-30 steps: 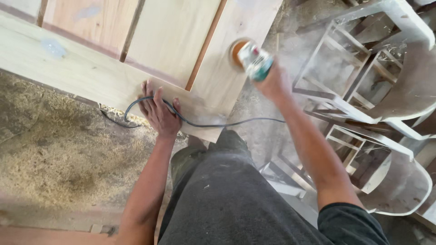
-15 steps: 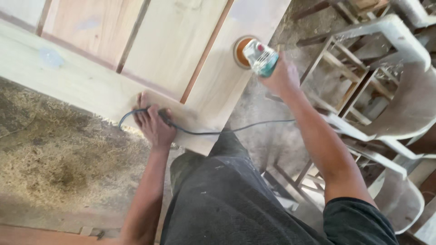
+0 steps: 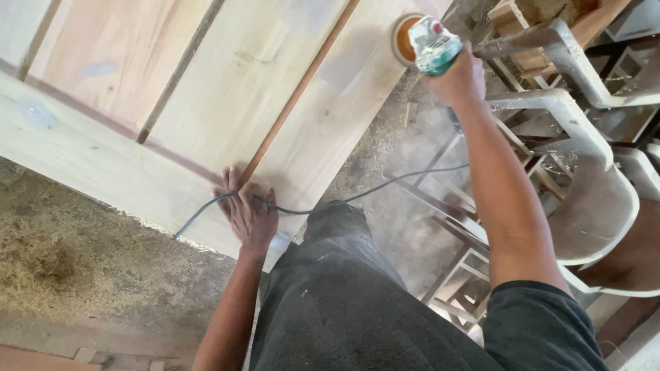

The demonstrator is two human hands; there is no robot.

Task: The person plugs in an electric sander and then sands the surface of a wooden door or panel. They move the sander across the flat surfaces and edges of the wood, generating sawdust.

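A pale wooden door panel [image 3: 206, 103] lies flat, with grooved boards and a reddish trim strip. My right hand [image 3: 456, 77] grips a small green-and-white power sander [image 3: 432, 45]; its orange disc [image 3: 403, 37] presses on the panel's far right edge. My left hand [image 3: 249, 211] rests palm down near the panel's near corner, fingers spread, over the sander's dark cord [image 3: 309, 208], which runs across the panel edge and off toward my right arm.
Sawdust [image 3: 75, 254] covers the floor at the left. Stacked white plastic chairs [image 3: 591, 199] and wooden frames crowd the right side. Fine dust hangs in the air beside the panel. My dark trousers [image 3: 330, 302] fill the lower centre.
My right hand has carried the sander farther along the panel's right edge, away from me. My left hand has shifted slightly along the near corner, still over the cord.
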